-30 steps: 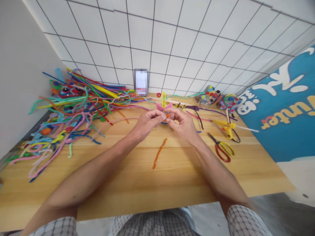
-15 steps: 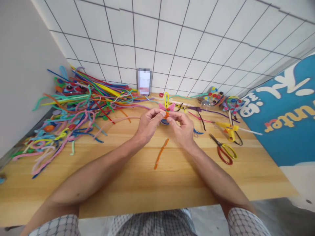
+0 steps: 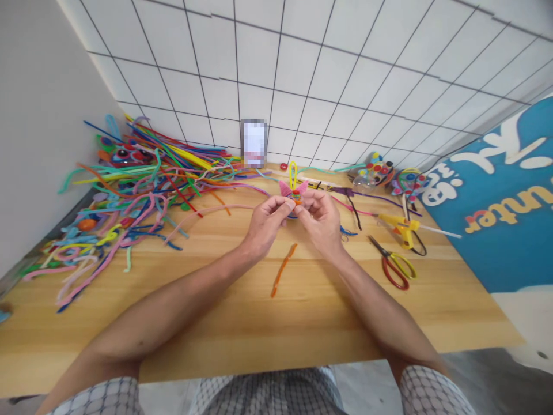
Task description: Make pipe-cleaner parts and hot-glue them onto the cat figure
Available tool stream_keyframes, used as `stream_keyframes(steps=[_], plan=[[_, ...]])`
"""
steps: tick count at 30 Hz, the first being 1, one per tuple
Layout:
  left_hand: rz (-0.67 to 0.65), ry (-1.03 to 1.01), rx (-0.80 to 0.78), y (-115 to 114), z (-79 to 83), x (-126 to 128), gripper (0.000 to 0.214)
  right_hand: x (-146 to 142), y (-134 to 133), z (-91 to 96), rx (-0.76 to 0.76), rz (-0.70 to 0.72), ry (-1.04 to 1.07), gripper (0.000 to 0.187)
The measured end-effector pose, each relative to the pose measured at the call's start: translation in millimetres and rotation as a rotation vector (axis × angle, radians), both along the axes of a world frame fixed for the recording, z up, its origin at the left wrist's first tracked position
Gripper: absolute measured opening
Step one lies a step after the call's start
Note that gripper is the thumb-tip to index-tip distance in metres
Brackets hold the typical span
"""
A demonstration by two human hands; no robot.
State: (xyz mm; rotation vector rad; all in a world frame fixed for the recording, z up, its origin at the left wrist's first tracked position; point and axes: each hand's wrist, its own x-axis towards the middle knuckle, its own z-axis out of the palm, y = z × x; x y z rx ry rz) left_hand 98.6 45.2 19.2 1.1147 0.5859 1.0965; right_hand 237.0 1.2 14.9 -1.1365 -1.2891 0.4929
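My left hand [image 3: 268, 222] and my right hand [image 3: 318, 222] meet over the middle of the table, fingertips closed in a pinch. Between them is a small orange piece [image 3: 298, 202], which looks like pipe cleaner; the fingers cover much of it. Just behind the fingertips is a small craft figure with pink pointed ears [image 3: 299, 188] and a tall yellow loop [image 3: 293, 174]. Its lower part is largely hidden, and I cannot tell whether the orange piece touches it. A short orange pipe cleaner strip [image 3: 283, 271] lies on the wood nearer to me.
Many coloured pipe cleaners [image 3: 147, 202] are heaped at left. A phone [image 3: 254, 144] leans on the tiled wall. To the right lie scissors [image 3: 394, 268], a yellow glue gun [image 3: 401, 229] and a blue wire piece [image 3: 348, 231]. Two decorated balls [image 3: 375, 170] stand at the back right.
My fingertips have shifted slightly around the orange piece, and the red and green bit of the figure shows more. Both hands stay together; the things on the table have not moved.
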Motion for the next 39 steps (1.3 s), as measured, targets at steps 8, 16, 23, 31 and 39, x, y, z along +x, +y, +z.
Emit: stream_keyframes(steps=[8,16,23,31,39], plan=[[-0.059,0.063,0.042,10.1,2.8,-4.7,0.027,10.2,-1.8,9.9,-0.038,0.067,-0.116,0.027],[0.054,0.024,0.037,4.4,6.9,-4.6,0.031,-2.3,-7.3,0.4,0.120,-0.137,-0.302,0.012],[0.066,-0.045,-0.002,4.0,3.5,-2.6,0.030,-7.6,-7.7,-4.1,0.132,-0.126,-0.250,0.011],[0.072,-0.040,-0.011,-1.4,0.5,0.7,0.029,-8.2,-1.3,-7.4,0.044,-0.028,0.009,0.026],[-0.048,0.070,0.074,10.6,0.3,-4.3,0.025,7.5,-0.7,7.2,-0.041,0.093,-0.086,0.027]])
